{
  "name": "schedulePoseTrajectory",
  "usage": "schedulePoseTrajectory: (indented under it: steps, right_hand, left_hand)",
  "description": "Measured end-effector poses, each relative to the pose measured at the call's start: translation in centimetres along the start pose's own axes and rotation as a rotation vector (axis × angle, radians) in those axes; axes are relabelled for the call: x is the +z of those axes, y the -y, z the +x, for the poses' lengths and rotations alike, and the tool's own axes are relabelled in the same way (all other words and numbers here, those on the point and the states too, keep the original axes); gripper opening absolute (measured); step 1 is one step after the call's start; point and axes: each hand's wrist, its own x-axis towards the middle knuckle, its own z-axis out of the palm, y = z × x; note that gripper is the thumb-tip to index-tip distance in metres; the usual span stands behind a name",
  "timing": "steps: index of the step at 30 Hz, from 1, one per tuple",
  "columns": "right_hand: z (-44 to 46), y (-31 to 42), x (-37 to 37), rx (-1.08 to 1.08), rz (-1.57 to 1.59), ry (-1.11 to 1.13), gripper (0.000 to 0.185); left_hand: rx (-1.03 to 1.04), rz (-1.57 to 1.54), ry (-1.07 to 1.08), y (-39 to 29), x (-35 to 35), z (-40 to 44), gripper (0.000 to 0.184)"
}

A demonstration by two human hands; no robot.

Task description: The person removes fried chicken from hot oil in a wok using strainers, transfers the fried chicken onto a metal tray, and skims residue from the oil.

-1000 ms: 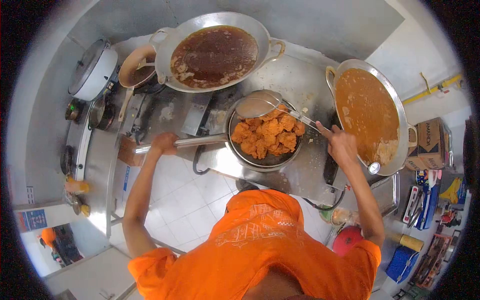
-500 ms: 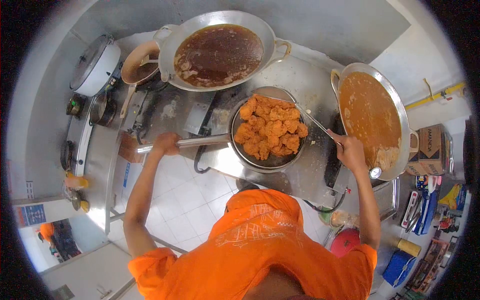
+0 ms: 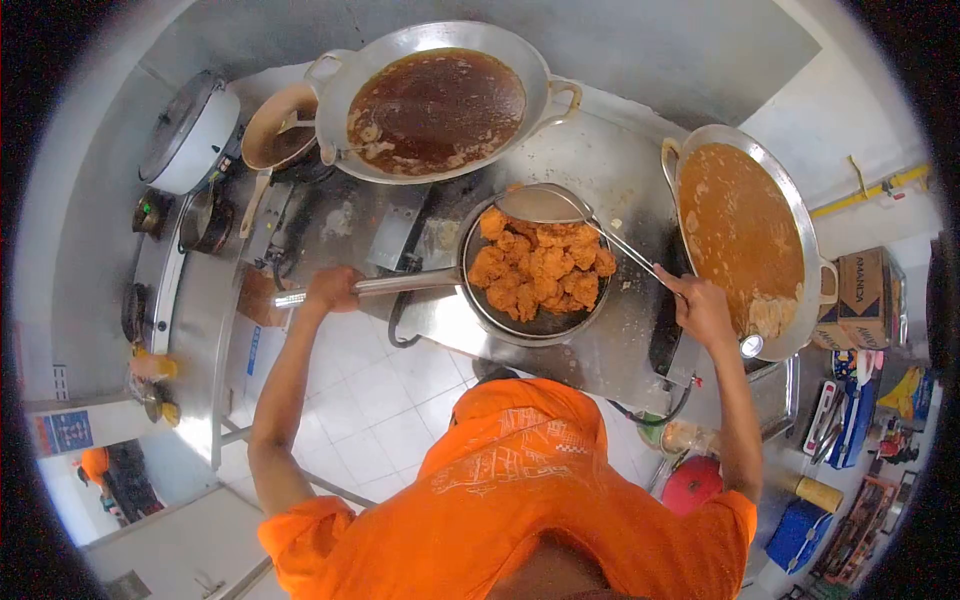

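My left hand (image 3: 333, 289) is closed around the metal handle of a large round strainer (image 3: 532, 340), which is held level over the steel counter. Golden-brown pieces of fried chicken (image 3: 540, 275) are heaped in it. The thin handle of a small mesh skimmer (image 3: 545, 204) is gripped in my right hand (image 3: 703, 308). Its round mesh lies over the far edge of the chicken heap and hides some pieces; whether it touches them I cannot tell.
A wide wok of dark oil (image 3: 435, 110) stands behind the strainer. To the right is another wok of lighter, foamy oil (image 3: 745, 230) with a dial thermometer (image 3: 750, 346) at its near rim. A frying pan (image 3: 280, 130) and white pot (image 3: 195, 135) sit left; a cardboard box (image 3: 860, 300) is far right.
The skimmer's mesh has come toward me from the far rim of the strainer and now covers the back of the chicken heap. The strainer and my left hand have stayed in place.
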Motion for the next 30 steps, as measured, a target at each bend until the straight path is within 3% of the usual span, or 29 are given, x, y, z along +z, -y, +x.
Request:
schedulePoseTrajectory:
  steps: [6, 9, 13, 15, 18, 25, 28, 30]
  right_hand:
    - [0.5, -0.1, -0.9, -0.055, -0.061, -0.009, 0.063]
    - [0.6, 0.0, -0.5, -0.059, -0.092, -0.026, 0.065]
    - [0.4, 1.0, -1.3, -0.068, -0.208, -0.025, 0.066]
    - [0.2, 0.7, -1.8, -0.064, -0.190, -0.007, 0.065]
    - [0.6, 0.8, -0.9, -0.068, -0.170, -0.039, 0.065]
    - [0.2, -0.3, -2.5, 0.019, -0.032, 0.039, 0.063]
    - [1.0, 0.4, -0.6, -0.089, 0.071, -0.096, 0.054]
    - [0.6, 0.0, -1.7, -0.056, 0.057, -0.016, 0.057]
  left_hand:
    - [0.105, -0.066, -0.151, 1.4, 1.7, 0.6, 0.031]
    - [0.000, 0.033, -0.026, 0.7, 1.2, 0.9, 0.033]
    - [-0.002, -0.039, -0.028, 0.8, 1.2, 0.6, 0.033]
    - [-0.005, -0.045, -0.082, 1.2, 2.2, 0.6, 0.033]
    - [-0.053, -0.031, 0.063, 0.4, 0.8, 0.7, 0.036]
    - [-0.017, -0.007, -0.008, 1.0, 2.1, 0.4, 0.038]
    - [0.000, -0.039, 0.001, 1.0, 2.4, 1.0, 0.037]
    - [0.018, 0.031, -0.055, 1.1, 2.4, 0.7, 0.036]
